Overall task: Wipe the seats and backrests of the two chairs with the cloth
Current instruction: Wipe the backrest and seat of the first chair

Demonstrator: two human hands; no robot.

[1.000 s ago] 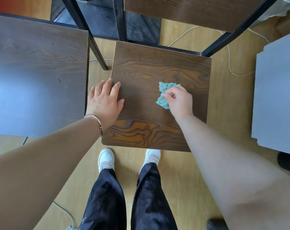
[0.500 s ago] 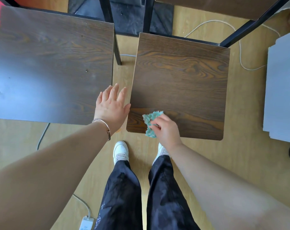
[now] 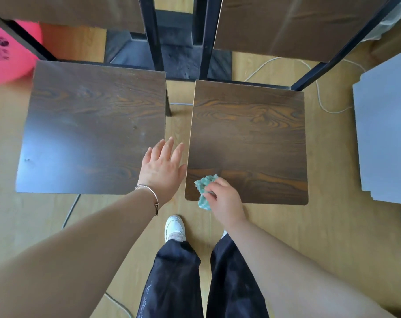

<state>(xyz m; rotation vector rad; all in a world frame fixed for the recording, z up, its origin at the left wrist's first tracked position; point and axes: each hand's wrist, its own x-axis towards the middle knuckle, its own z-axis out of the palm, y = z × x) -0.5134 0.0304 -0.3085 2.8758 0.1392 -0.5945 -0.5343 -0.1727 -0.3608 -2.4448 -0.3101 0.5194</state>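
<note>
The right hand (image 3: 224, 200) has its fingers (image 3: 212, 188) curled round the teal cloth (image 3: 204, 188) at the right chair seat's (image 3: 250, 138) near-left corner — the left hand (image 3: 161, 169) hovers flat, fingers apart, between the two seats.

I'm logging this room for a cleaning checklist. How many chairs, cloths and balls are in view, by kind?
Chairs: 2 (left chair, right chair)
Cloths: 1 (teal cloth, pinched in the right hand)
Balls: 1 (pink ball)
Total: 4
</note>
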